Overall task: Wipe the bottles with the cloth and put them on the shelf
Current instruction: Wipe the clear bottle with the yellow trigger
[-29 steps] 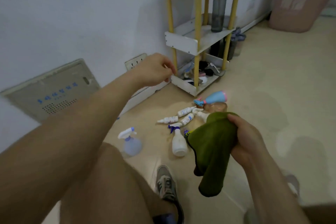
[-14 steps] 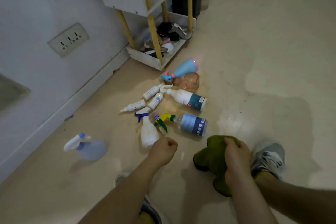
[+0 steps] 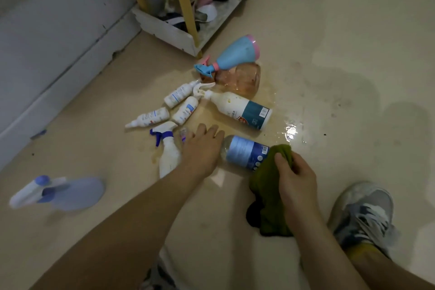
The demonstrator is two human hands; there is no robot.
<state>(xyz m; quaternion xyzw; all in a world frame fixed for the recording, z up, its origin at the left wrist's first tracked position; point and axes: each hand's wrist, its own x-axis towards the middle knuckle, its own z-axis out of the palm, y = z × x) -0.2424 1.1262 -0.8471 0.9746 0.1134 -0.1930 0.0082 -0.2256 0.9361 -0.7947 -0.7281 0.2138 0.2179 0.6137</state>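
Several bottles lie on the floor in front of the shelf (image 3: 164, 28). A clear spray bottle with a blue label (image 3: 244, 152) lies on its side nearest me. My left hand (image 3: 202, 150) covers its spray head, fingers bent down over the neck. Gripped in my right hand (image 3: 294, 176) is a green cloth (image 3: 266, 198), whose top edge touches that bottle's base. Beyond lie a white bottle with a teal label (image 3: 240, 108), an amber bottle (image 3: 237, 77) and a blue-and-pink sprayer (image 3: 237, 54).
Three small white bottles (image 3: 176, 96) and a white sprayer with a blue trigger (image 3: 168, 150) lie left of my left hand. A lavender sprayer (image 3: 63, 192) sits apart at far left. A wet patch (image 3: 289, 132) shines on the floor. My shoe (image 3: 362, 216) is at right.
My head dropped from the shelf toward the floor. The left hand came down from the shelf and reached onto the blue-labelled bottle's spray head. The cloth moved up against that bottle.
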